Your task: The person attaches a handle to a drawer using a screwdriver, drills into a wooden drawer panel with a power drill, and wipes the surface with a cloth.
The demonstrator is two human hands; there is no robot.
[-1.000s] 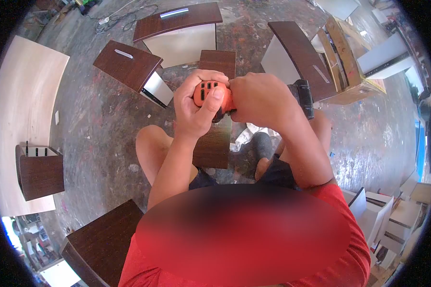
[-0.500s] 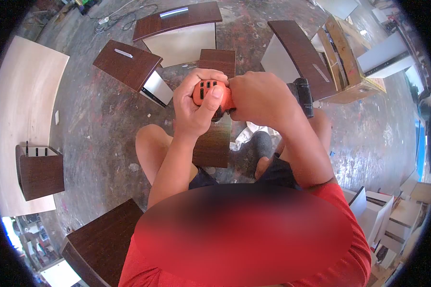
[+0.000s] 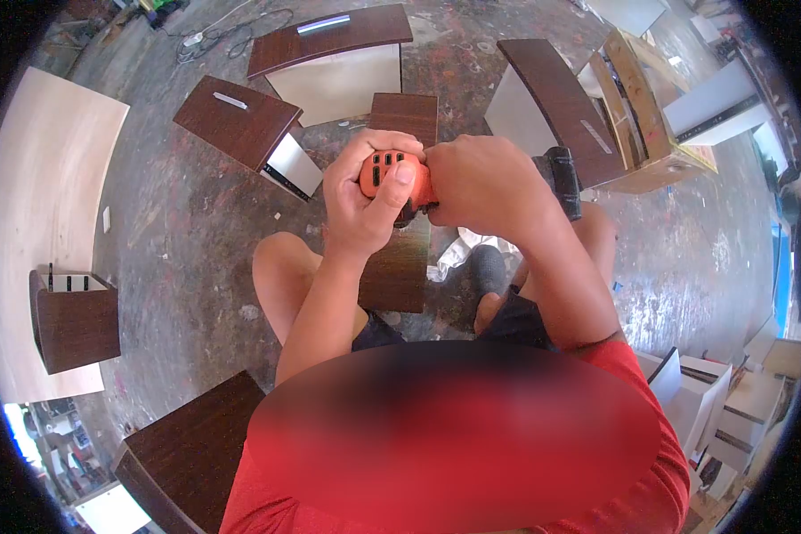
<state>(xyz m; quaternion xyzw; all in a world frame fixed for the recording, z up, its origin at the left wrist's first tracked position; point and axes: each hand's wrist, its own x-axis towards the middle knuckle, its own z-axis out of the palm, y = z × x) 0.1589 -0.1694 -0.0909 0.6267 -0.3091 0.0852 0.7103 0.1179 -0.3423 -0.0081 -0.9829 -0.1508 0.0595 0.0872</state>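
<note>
An orange and black power tool (image 3: 384, 171) is held in both hands above a dark brown board (image 3: 396, 276). Around its rounded, vented end my left hand (image 3: 362, 196) is wrapped, the thumb lying on the orange casing. My right hand (image 3: 485, 185) is closed round the tool's other part, and its black end (image 3: 563, 182) sticks out to the right of the wrist. The tool's working tip and what it touches are hidden. The board lies lengthwise between my legs, passing under both hands.
Dark brown panelled pieces stand on the floor at upper left (image 3: 236, 120), top (image 3: 329, 40) and right (image 3: 561, 98). Beside the right one is a wooden crate (image 3: 650, 151). A pale board (image 3: 53, 214) with a small drawer box (image 3: 76, 325) is at far left. White cloth (image 3: 454, 256) lies near my foot.
</note>
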